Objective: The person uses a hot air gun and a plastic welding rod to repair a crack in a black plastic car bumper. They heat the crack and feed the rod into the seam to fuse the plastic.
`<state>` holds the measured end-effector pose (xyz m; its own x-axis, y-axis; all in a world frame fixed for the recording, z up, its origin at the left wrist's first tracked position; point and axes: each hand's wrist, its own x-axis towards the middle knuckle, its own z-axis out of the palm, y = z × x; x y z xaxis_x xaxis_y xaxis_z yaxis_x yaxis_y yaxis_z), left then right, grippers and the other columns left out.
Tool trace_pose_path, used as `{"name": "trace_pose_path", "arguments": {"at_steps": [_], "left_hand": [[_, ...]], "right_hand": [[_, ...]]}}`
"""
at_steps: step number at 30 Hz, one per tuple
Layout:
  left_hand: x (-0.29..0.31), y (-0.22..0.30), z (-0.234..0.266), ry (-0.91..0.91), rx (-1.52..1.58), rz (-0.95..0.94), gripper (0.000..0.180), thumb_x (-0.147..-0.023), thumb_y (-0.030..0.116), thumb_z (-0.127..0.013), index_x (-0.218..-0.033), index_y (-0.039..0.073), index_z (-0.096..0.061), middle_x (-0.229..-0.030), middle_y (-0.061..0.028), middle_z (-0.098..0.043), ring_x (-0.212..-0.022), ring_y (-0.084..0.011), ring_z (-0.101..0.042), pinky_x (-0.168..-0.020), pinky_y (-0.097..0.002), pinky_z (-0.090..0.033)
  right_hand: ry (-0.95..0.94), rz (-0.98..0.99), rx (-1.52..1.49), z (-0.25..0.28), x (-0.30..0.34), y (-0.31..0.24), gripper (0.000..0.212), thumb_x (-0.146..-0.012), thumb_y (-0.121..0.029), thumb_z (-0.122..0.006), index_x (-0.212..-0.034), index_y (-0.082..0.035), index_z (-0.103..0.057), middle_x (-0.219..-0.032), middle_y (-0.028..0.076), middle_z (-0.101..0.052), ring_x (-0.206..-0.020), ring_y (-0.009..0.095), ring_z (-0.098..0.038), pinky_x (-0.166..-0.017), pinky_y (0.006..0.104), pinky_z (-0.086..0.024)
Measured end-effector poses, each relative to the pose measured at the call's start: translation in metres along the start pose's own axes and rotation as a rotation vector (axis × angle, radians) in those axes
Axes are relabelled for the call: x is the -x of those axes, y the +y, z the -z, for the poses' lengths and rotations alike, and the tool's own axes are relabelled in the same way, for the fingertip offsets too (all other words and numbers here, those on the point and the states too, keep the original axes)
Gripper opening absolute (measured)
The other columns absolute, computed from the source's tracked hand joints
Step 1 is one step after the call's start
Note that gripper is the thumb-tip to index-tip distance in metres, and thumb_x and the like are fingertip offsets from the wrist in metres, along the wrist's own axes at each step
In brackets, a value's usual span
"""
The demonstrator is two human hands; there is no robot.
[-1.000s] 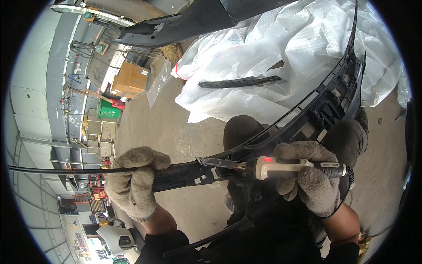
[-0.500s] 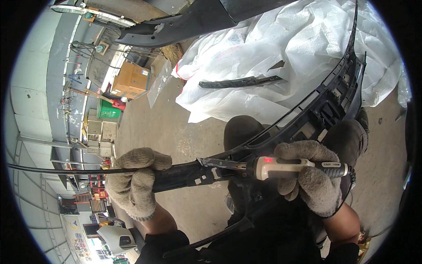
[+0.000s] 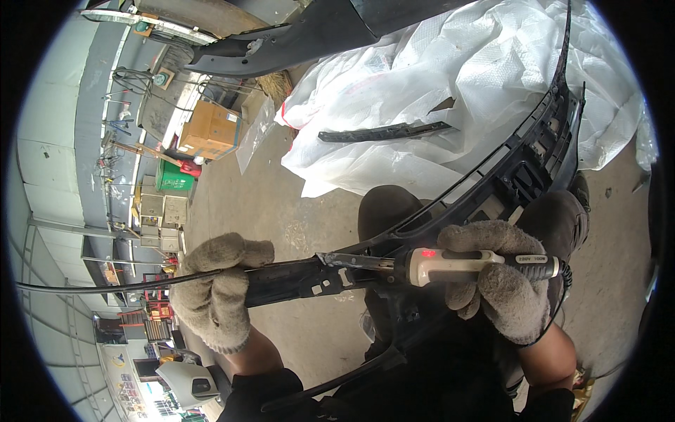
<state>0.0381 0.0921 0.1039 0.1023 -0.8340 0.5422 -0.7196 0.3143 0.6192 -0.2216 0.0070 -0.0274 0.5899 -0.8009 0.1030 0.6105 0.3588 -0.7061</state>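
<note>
A long black plastic car grille panel [image 3: 522, 171] lies across my knees, running from upper right to my left hand. Gloved in grey knit, my left hand [image 3: 214, 288] is closed round the panel's left end. A thin black strip [image 3: 91, 289] passes out leftward from that grip. My right hand [image 3: 498, 278], in a matching glove, is wrapped round the cream-and-black handle of a soldering iron [image 3: 450, 268] with a red lit display. Its metal shaft points left and lies along the panel beside a pale, roughened patch [image 3: 330, 259]; whether the tip touches is too fine to tell.
White bubble wrap [image 3: 394, 91] covers a pile ahead, with a loose black plastic strip [image 3: 387, 132] on it. A large dark bumper piece [image 3: 295, 42] lies beyond. Along the left are a cardboard box [image 3: 209, 130] and a green bin [image 3: 174, 176]. A cord [image 3: 564, 281] trails from the iron.
The thin strip's free left end has dropped slightly. The soldering iron has shifted a touch to the right with my right hand. Both grips stay the same.
</note>
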Motion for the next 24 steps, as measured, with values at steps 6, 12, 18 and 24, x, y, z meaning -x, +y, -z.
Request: {"name": "trace_pose_path", "arguments": {"at_steps": [6,12,18,24], "left_hand": [[0.0013,0.0002,-0.0007,0.003,0.014,0.0,0.035,-0.092,0.02,-0.062,-0.113,-0.007,-0.057,-0.085,-0.0202,-0.068,-0.072,-0.0232,-0.067,-0.064,-0.0326,-0.056],[0.0026,-0.0013,-0.0017,0.017,0.035,-0.006,0.033,-0.092,0.02,-0.062,-0.113,-0.006,-0.057,-0.087,-0.02,-0.068,-0.074,-0.0241,-0.067,-0.067,-0.0336,-0.057],[0.0015,-0.0026,-0.0001,-0.012,0.038,-0.029,0.032,-0.092,0.021,-0.063,-0.109,-0.005,-0.058,-0.087,-0.0201,-0.068,-0.075,-0.025,-0.068,-0.067,-0.0344,-0.057],[0.002,-0.0012,-0.0021,0.002,0.044,-0.027,0.03,-0.091,0.021,-0.064,-0.107,-0.004,-0.059,-0.087,-0.0207,-0.068,-0.076,-0.0262,-0.068,-0.068,-0.0354,-0.056]], "right_hand": [[0.014,-0.007,0.014,-0.0012,0.0,0.0005,0.041,-0.089,-0.021,-0.066,-0.124,-0.002,-0.058,-0.096,0.014,-0.068,-0.066,0.009,-0.063,-0.055,0.0216,-0.052],[-0.004,-0.014,0.0,0.001,0.0004,0.0014,0.041,-0.089,-0.024,-0.066,-0.124,-0.003,-0.058,-0.096,0.013,-0.069,-0.067,0.01,-0.064,-0.056,0.0218,-0.052],[0.004,-0.008,0.035,0.0007,0.0002,0.0002,0.041,-0.09,-0.024,-0.065,-0.124,-0.003,-0.059,-0.097,0.013,-0.069,-0.069,0.01,-0.065,-0.057,0.0223,-0.053],[-0.003,-0.002,0.027,0.0006,0.0004,0.0006,0.04,-0.091,-0.023,-0.064,-0.124,-0.002,-0.059,-0.097,0.014,-0.069,-0.069,0.01,-0.065,-0.057,0.0219,-0.053]]}}
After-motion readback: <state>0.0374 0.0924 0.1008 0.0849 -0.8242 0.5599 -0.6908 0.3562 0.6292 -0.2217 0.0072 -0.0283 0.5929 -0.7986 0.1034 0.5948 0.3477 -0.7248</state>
